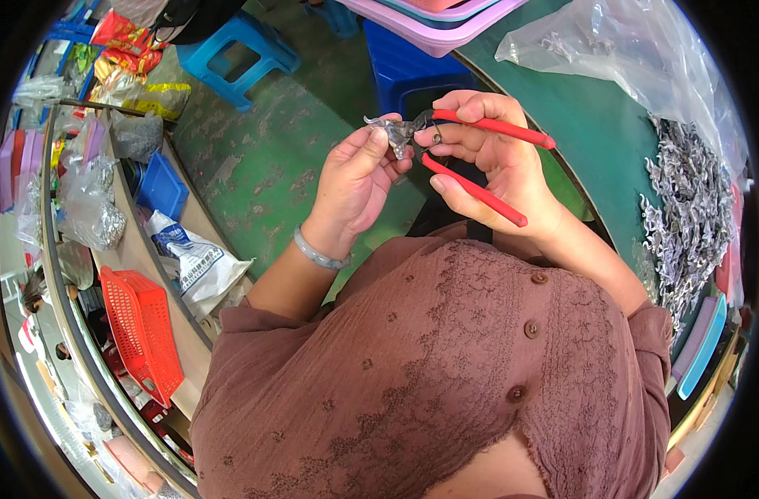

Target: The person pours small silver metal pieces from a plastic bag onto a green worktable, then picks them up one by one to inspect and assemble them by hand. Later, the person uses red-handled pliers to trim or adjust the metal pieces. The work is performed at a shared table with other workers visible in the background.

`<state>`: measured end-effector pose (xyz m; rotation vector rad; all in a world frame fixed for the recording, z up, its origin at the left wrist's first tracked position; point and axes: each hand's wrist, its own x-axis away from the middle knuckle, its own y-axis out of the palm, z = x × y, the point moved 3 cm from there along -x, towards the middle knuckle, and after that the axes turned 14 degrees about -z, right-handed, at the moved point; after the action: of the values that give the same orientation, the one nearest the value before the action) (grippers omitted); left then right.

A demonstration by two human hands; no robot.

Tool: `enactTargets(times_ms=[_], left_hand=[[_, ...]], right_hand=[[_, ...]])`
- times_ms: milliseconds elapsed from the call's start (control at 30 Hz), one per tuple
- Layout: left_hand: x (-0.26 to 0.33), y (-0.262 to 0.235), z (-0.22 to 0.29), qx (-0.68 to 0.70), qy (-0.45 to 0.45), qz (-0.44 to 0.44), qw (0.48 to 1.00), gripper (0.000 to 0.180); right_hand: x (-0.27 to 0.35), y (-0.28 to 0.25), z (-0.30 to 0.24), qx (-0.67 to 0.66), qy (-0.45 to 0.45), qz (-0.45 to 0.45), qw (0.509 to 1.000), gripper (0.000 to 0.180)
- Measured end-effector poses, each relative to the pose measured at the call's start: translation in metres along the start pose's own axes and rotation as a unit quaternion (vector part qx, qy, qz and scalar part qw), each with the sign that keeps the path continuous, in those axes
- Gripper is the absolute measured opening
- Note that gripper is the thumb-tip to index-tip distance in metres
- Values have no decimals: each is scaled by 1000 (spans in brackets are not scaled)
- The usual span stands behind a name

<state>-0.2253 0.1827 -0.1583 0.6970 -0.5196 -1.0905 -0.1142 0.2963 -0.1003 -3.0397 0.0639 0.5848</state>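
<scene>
In my left hand a small silvery metal piece is pinched between thumb and fingers; its exact kind does not show. My right hand grips a pair of pliers with red handles, which stand spread apart. The dark jaws of the pliers meet the right side of the metal piece. A small ring-like bit shows by my right fingertips, too small to name. On the green table to the right lies a big heap of similar silvery metal pieces.
A clear plastic bag lies on the green table beyond the heap. Stacked pink and blue trays rest above a blue stool. Another blue stool stands farther left. Shelves at left hold a red basket and a white sack.
</scene>
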Motion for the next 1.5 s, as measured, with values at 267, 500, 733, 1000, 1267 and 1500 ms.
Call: enactTargets(times_ms=[267, 500, 733, 1000, 1267, 1500], left_hand=[[0, 2, 1, -3, -2, -3, 1000, 25], [0, 2, -2, 3, -2, -4, 1000, 26], [0, 0, 0, -59, 4, -13, 998, 28], [0, 4, 4, -65, 5, -8, 998, 28], [0, 4, 2, -63, 9, 2, 998, 29], [0, 7, 5, -69, 16, -3, 998, 30]], right_hand=[[2, 0, 0, 23, -20, 20, 999, 60], [3, -2, 3, -70, -7, 6, 998, 61], [5, -2, -2, 10, 19, -19, 1000, 59], [2, -5, -2, -23, 3, -11, 1000, 60], [2, -3, -2, -11, 14, -16, 1000, 61], [1, -2, -5, -19, 6, -8, 1000, 60]])
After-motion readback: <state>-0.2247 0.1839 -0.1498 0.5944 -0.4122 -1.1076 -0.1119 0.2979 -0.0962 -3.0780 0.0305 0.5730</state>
